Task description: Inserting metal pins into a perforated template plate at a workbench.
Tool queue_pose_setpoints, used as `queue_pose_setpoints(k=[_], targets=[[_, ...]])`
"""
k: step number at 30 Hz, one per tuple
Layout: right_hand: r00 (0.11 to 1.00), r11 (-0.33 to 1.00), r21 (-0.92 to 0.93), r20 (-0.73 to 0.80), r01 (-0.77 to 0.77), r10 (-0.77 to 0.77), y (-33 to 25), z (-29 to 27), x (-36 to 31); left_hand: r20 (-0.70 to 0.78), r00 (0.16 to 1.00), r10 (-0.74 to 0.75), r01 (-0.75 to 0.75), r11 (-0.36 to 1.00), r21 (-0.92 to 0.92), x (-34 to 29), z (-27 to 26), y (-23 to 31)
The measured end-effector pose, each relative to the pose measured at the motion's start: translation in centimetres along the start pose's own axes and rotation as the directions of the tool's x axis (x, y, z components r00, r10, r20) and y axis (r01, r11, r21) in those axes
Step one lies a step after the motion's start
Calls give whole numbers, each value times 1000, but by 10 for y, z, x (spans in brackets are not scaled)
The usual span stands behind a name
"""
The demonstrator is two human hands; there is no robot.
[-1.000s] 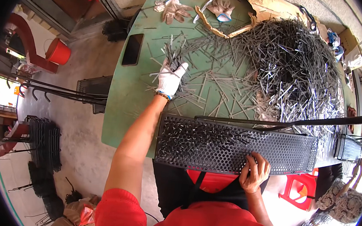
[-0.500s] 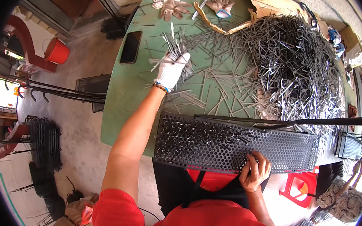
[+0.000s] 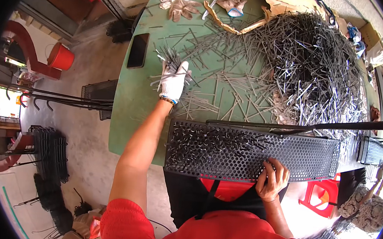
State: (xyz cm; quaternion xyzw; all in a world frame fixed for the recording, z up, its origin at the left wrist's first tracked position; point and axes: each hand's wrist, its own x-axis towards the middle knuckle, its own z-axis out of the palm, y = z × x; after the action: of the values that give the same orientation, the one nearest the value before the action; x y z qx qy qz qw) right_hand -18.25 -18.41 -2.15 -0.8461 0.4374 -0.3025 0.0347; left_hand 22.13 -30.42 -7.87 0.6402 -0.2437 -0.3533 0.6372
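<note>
My left hand [image 3: 173, 84], in a white glove, is closed around a bunch of thin grey metal rods [image 3: 172, 63] above the left part of the green table. Below it, across my lap and the table's near edge, lies a long black perforated metal tray [image 3: 302, 158]. Many short rods [image 3: 208, 141] stand in the holes over its left and middle part. My bare right hand [image 3: 273, 179] is at the tray's near edge, fingers curled together against the perforated surface. What its fingertips hold, if anything, is hidden.
A large heap of metal rods [image 3: 316, 71] covers the table's right side, with loose rods around it. A black phone [image 3: 138, 50] and work gloves [image 3: 183, 8] lie on the table [image 3: 126, 114]. A black bar [image 3: 355, 126] crosses behind the tray. Another person [image 3: 366, 205] is at far right.
My left hand has drawn back slightly toward me and to the left, still holding the bunch of rods. My right hand stays at the tray's near edge.
</note>
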Motion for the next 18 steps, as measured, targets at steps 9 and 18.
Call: queue_pose_setpoints(k=[9,18], targets=[[1000,1000,12,-8,4,-4,-1,-1,0,159,985,-61,131,869,-477,17,38,75],[1000,1000,-2,-18,23,-23,1,-4,0,368,919,-143,335,776,-534,-4,66,118]])
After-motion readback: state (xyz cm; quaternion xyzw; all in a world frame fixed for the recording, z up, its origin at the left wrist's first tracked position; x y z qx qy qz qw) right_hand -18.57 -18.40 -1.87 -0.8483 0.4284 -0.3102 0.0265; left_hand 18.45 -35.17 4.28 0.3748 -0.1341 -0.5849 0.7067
